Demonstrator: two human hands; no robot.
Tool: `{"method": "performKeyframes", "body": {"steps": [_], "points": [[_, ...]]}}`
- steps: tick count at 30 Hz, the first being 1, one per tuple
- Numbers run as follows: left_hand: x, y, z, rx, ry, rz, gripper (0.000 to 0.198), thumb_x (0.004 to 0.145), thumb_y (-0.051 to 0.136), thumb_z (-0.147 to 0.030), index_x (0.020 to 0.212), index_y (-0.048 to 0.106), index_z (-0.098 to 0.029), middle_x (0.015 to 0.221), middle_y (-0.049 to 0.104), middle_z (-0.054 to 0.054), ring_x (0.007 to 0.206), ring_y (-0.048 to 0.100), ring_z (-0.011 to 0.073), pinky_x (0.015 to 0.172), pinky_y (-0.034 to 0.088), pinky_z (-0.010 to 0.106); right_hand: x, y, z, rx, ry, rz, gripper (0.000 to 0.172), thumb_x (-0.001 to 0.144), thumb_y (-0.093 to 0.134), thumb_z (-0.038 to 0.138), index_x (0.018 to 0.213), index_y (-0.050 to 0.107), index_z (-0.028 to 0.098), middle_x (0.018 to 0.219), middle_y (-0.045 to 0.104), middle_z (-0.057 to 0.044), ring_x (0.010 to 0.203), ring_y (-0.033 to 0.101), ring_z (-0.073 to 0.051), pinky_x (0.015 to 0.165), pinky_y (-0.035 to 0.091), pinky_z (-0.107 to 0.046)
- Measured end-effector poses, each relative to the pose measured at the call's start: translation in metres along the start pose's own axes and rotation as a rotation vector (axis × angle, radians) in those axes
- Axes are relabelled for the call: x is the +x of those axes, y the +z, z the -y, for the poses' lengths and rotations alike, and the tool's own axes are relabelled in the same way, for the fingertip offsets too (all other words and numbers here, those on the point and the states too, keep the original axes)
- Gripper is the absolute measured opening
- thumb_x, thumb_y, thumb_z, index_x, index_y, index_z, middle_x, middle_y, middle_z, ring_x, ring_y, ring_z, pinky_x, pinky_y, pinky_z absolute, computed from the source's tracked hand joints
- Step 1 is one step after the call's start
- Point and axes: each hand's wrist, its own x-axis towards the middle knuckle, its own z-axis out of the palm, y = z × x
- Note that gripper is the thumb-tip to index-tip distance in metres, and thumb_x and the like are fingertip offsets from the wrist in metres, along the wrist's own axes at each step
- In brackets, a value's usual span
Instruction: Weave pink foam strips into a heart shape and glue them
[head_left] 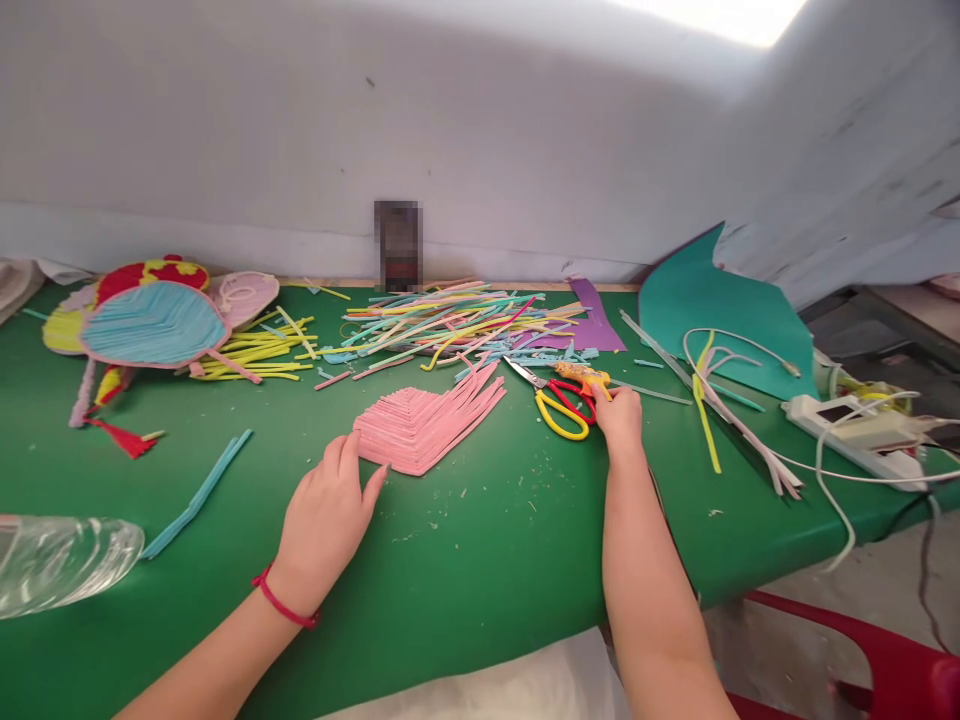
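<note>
My left hand (328, 515) rests on the green table (465, 540) with fingers spread, its fingertips touching the near corner of a pink woven strip piece (421, 425). My right hand (619, 417) reaches forward and closes on the handle of an orange glue gun (581, 376), which lies beside scissors (551, 398) with yellow and red handles. A red band circles my left wrist.
A heap of coloured foam strips (450, 325) lies behind the pink piece. Finished woven fans (154, 322) sit at far left, a clear plastic bottle (64, 560) at the left edge. Teal sheet (716, 305), purple sheet (596, 322), power strip (851, 425) and cables lie right.
</note>
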Motion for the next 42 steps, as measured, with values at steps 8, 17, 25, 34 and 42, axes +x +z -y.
{"method": "performKeyframes", "body": {"steps": [8,17,25,34,42], "points": [[0.024,-0.008,0.031,-0.303,0.007,-0.139,0.035,0.097,0.031,-0.034,0.108,0.058,-0.017,0.104,0.066,0.01,0.096,0.062,0.0243,0.085,0.047,0.036,-0.008,-0.015,0.018,0.21,0.11,-0.022,0.039,0.091,0.036,0.053,0.101,0.048,0.017,0.078,0.069,-0.01,0.067,0.062,-0.023,0.066,0.042,-0.033],[0.038,0.007,0.051,-0.682,-0.154,-0.055,0.022,0.082,0.049,-0.024,0.098,0.063,-0.018,0.099,0.06,0.005,0.075,0.062,0.0141,0.077,0.05,0.029,-0.077,-0.071,0.099,0.261,-0.24,-0.059,0.042,0.091,0.037,0.056,0.108,0.051,0.021,0.091,0.068,-0.01,0.071,0.06,-0.024,0.059,0.033,-0.029],[0.063,-0.003,0.039,-0.678,-0.211,-0.039,0.021,0.079,0.053,-0.021,0.096,0.065,-0.018,0.093,0.061,0.003,0.076,0.061,0.0145,0.074,0.049,0.026,-0.127,-0.056,0.136,0.34,-0.35,0.106,0.051,0.092,0.03,0.06,0.111,0.054,0.02,0.097,0.068,-0.012,0.076,0.062,-0.026,0.059,0.036,-0.029],[0.064,0.024,0.037,-0.377,-0.31,0.033,0.028,0.088,0.043,-0.038,0.083,0.061,-0.017,0.09,0.059,0.01,0.088,0.058,0.0255,0.079,0.045,0.037,-0.1,-0.02,0.111,0.373,-0.294,0.212,0.053,0.09,0.032,0.062,0.112,0.054,0.019,0.094,0.069,-0.012,0.08,0.062,-0.027,0.065,0.04,-0.032],[0.061,0.031,0.041,-0.35,-0.254,0.192,0.039,0.075,0.057,-0.049,0.098,0.057,-0.018,0.104,0.056,0.01,0.101,0.053,0.0294,0.085,0.042,0.042,-0.102,-0.013,0.111,0.481,-0.294,0.335,0.048,0.089,0.036,0.062,0.105,0.055,0.02,0.081,0.068,-0.007,0.069,0.059,-0.022,0.066,0.042,-0.032]]}}
